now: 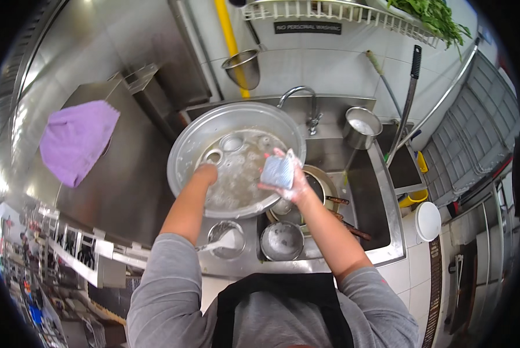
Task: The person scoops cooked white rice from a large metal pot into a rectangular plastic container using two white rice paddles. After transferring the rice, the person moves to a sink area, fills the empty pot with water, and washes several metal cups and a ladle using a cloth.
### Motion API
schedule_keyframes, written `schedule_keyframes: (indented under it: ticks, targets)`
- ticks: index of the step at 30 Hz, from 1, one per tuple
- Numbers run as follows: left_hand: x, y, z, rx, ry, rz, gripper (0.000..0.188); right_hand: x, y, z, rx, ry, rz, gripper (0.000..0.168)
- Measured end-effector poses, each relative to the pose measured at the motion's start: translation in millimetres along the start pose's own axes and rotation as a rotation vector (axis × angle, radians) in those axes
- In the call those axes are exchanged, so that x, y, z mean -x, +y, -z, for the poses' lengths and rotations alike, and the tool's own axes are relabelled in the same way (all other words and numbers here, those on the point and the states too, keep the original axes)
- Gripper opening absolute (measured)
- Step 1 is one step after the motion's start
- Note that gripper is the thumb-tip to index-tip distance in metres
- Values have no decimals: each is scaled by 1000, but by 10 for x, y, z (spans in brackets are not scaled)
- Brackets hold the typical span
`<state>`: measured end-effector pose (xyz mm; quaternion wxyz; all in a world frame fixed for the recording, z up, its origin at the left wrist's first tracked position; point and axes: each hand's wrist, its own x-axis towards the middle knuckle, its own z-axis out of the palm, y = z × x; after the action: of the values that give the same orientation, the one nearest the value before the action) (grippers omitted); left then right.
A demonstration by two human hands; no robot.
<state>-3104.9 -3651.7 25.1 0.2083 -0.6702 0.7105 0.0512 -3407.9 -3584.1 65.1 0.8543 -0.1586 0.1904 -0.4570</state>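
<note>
A large metal basin (238,112) full of cloudy, sudsy water stands tilted at the sink's left side. My left hand (207,173) reaches into it, its fingers under the water beside a ring-shaped rim (213,155); whether it grips anything is hidden. A small round container (231,142) floats farther back in the suds. Over the basin's right part, my right hand (292,178), palm up and covered in foam, holds a pale blue-grey scrubbing sponge (278,172).
Pans with wooden handles (338,200) and a steel pot (282,241) lie in the sink (373,204). A bowl with a white scoop (227,239) sits in front. Behind are a faucet (301,89), a steel pot (363,126) and a hanging strainer (242,69). A purple cloth (79,139) lies left.
</note>
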Motion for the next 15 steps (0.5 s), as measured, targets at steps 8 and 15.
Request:
schedule_keyframes:
  ticks: [8,15]
  targets:
    - [-776,-7,-476,100,-86,-30,27,-23,-5,126,-90,-11,0,48]
    - [-92,498,406,854,-182,-188,38,-551,15,258,-16,306,115,20]
